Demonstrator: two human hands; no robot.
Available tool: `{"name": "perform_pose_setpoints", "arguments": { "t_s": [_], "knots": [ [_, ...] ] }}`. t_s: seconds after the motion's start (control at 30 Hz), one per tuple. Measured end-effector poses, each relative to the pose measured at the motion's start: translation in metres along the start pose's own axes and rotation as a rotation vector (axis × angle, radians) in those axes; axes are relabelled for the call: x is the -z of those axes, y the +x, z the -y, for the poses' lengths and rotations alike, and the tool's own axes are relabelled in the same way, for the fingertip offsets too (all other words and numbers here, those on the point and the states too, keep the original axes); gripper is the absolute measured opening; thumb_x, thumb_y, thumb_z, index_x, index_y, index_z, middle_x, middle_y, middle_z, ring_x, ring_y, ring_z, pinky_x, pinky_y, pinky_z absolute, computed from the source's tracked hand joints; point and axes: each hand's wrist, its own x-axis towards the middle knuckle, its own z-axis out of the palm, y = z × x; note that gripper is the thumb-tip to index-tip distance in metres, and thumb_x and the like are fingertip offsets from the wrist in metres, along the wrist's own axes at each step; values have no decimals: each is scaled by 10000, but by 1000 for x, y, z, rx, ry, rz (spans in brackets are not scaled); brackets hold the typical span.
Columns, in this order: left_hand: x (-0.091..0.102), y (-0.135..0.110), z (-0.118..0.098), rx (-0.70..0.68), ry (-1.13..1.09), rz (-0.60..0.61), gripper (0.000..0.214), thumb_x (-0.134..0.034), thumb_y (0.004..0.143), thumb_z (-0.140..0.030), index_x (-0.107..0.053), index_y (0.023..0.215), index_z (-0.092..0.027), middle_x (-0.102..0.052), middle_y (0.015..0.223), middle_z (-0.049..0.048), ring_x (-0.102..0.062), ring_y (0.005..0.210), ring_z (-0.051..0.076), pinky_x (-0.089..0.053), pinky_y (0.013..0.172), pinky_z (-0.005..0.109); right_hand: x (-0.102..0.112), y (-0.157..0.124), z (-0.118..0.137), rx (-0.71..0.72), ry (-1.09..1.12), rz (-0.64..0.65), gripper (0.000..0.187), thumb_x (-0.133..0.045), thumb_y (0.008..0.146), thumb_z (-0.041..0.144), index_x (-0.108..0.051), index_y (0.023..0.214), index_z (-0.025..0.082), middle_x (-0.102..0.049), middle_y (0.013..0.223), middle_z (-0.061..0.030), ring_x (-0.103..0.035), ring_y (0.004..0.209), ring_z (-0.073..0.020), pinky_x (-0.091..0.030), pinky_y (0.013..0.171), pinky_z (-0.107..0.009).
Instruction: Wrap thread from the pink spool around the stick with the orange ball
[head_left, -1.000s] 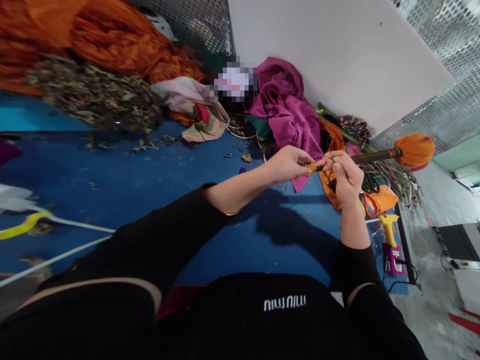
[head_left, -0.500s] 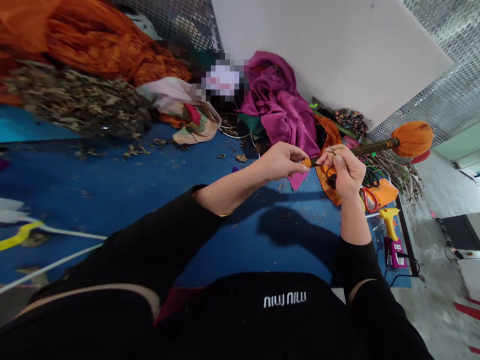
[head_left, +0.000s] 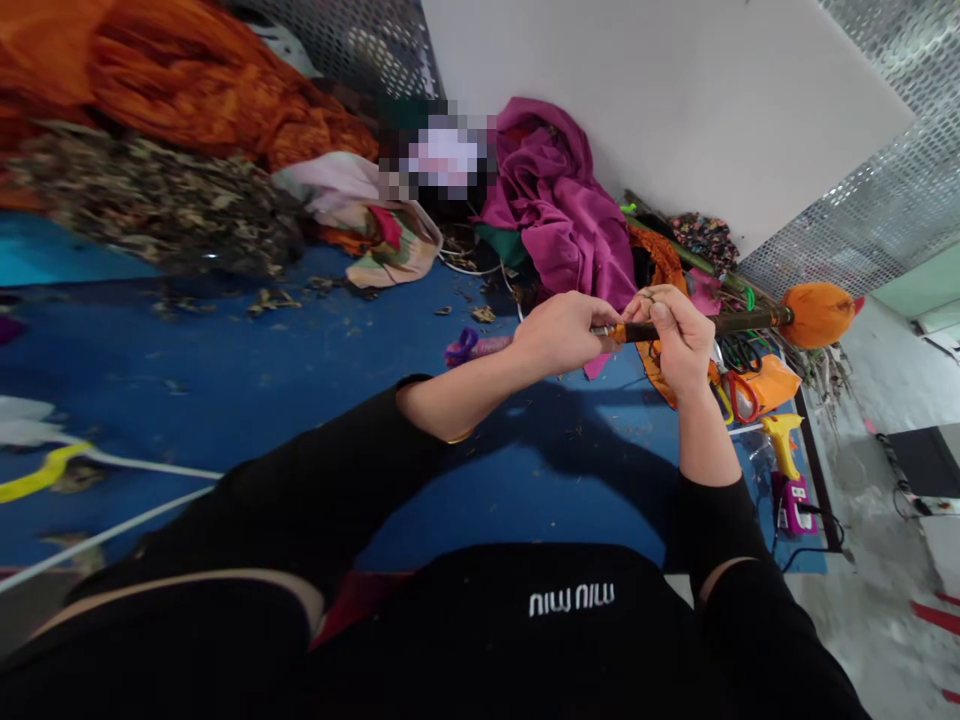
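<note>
A dark brown stick (head_left: pixel 739 322) lies level across my two hands above the blue tabletop. At its right end is a ball wrapped in orange cloth (head_left: pixel 821 315). My left hand (head_left: pixel 566 330) is closed on the stick's left end, by a small orange band (head_left: pixel 618 333). My right hand (head_left: pixel 679 335) sits just to the right, its thumb and fingers pressed together at the stick. Some small tan bit shows at those fingertips, too small to name. Beyond my left forearm is a pink, glittery piece with a purple twist (head_left: pixel 466 345), partly covered by the arm.
Purple cloth (head_left: pixel 559 210) is heaped behind my hands. Scissors with red handles (head_left: pixel 742 397), a yellow glue gun (head_left: pixel 784 440) and a purple power strip (head_left: pixel 796 505) lie at the right edge of the blue table (head_left: pixel 315 350). Dried leaves (head_left: pixel 172 200) and orange fabric (head_left: pixel 202 90) are piled left.
The stick has swung from slanting to nearly level, its orange ball end dropping a little and shifting left. My right hand moved slightly left. More of the pink piece shows.
</note>
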Motion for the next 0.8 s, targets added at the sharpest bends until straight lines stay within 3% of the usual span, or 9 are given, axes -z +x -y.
{"name": "perform_pose_setpoints", "arguments": {
  "t_s": [0.13, 0.27, 0.5, 0.67, 0.8],
  "knots": [
    [0, -5, -9, 46, 126, -12, 354, -746, 825, -254, -858, 1160, -237, -859, 1083, 71, -780, 993, 292, -500, 753, 334, 1, 2, 1, -47, -48, -13, 497, -579, 1027, 634, -637, 763, 217, -687, 834, -23, -699, 836, -147, -597, 815, -326],
    [-3, -9, -13, 23, 275, -56, 386, -732, 876, -326, -829, 1246, -276, -855, 1145, 74, -785, 1101, 332, -542, 838, 365, 5, 1, 3, -138, -133, -20, 526, -562, 1011, 682, -662, 790, 215, -733, 867, -26, -711, 861, -146, -591, 854, -315],
    [-7, -15, -16, -37, 488, -50, 404, -618, 951, -358, -799, 1290, -234, -853, 1101, 112, -789, 1092, 378, -539, 800, 393, 10, -2, -1, -198, -189, -1, 535, -523, 1023, 693, -717, 868, 219, -769, 900, -16, -716, 852, -135, -566, 846, -300],
    [-9, -17, -17, -85, 556, -70, 423, -616, 949, -349, -762, 1334, -252, -852, 1082, 96, -789, 1032, 327, -523, 775, 361, 11, 0, -3, -214, -181, -7, 583, -517, 996, 747, -710, 828, 223, -766, 863, -12, -710, 807, -139, -563, 812, -305],
    [-11, -18, -16, -117, 573, -93, 422, -616, 962, -335, -739, 1360, -271, -847, 1039, 81, -784, 975, 304, -492, 732, 344, 13, 1, -2, -233, -202, 20, 561, -502, 1032, 690, -700, 814, 214, -753, 823, -2, -688, 777, -124, -543, 791, -286]
  ]
}}
